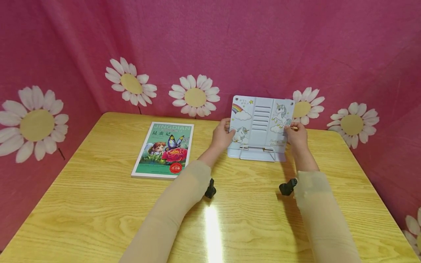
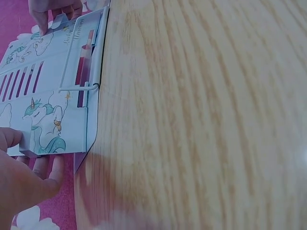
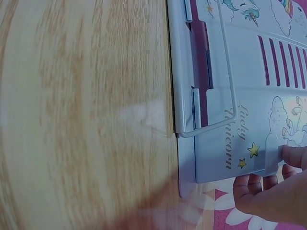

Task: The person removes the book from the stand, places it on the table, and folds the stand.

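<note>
A white book stand printed with unicorns, a rainbow and stars stands upright near the back of the table. Slots run down the middle of its panel, and a wire page holder spans its lower front. My left hand grips its left edge, thumb in front and fingers behind. On the opposite edge, my right hand pinches the panel the same way; the right wrist view shows its thumb over a small tab. Left of the stand lies a book with a green cover showing a butterfly, a child and a red flower.
The wooden table reaches back to a pink curtain with large daisies, close behind the stand. A black device sits by the right wrist and another by the left. Bright glare streaks the table's front.
</note>
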Motion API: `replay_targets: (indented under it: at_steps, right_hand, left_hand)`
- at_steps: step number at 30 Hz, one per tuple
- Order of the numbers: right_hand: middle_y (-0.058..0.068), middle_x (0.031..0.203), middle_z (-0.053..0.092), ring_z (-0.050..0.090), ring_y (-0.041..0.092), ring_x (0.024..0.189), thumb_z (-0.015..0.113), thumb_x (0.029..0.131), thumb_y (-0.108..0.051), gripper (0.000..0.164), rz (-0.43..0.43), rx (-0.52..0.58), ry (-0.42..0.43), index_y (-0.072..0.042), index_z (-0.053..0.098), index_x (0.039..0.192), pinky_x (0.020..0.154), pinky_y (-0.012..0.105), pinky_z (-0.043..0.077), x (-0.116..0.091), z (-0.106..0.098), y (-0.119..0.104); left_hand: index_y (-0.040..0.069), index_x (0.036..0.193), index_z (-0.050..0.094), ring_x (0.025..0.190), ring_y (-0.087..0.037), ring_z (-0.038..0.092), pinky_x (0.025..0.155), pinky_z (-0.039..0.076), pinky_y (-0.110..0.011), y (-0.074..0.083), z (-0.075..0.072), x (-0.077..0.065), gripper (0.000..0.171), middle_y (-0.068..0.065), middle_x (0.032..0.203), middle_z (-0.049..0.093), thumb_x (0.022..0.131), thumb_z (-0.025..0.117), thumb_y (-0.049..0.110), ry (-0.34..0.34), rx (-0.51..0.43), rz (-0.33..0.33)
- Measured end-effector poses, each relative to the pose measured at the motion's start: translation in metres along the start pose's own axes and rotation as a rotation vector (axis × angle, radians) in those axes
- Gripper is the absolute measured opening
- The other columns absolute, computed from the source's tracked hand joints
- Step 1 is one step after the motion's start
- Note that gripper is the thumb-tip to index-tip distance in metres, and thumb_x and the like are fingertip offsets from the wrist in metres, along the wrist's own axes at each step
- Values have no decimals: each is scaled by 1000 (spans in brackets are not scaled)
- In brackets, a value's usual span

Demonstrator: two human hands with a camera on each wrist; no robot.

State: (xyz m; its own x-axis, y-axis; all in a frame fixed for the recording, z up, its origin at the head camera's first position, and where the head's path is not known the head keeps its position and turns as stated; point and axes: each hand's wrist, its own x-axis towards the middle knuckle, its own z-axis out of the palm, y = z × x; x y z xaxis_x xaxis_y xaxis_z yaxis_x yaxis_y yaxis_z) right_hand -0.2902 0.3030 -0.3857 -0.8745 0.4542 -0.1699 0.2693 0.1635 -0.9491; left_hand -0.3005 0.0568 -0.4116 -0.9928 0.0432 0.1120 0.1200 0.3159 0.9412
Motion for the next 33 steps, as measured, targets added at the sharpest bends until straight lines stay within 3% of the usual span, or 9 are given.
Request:
replay_targets:
  at_steps: [15, 23, 33]
  right_hand:
    - [-4, 98, 42, 45, 10, 86, 50, 97, -22, 6, -40, -45, -12, -19, 45, 99, 71, 25, 44, 0, 0, 3]
    - [0, 103, 42, 44, 12, 89, 48, 98, -24, 22, -90, -96, -46, -9, 41, 113, 78, 30, 44, -1, 0, 5]
    - [0, 101, 43, 45, 12, 87, 49, 98, -23, 23, -103, -110, -72, -8, 42, 113, 71, 24, 45, 2, 1, 6]
  left_hand:
    - [9, 133, 47, 103, -23, 57, 86, 50, -31, 0, -3, -7, 44, -12, 112, 60, 92, 61, 11, -11, -12, -21]
    - [9, 130, 50, 104, -25, 58, 85, 50, -32, 1, -11, -11, 42, -12, 110, 62, 90, 64, 12, -19, -4, -20]
    - [9, 119, 54, 99, -22, 60, 82, 51, -31, -3, -16, -9, 32, -12, 104, 65, 90, 64, 17, -33, 4, -17]
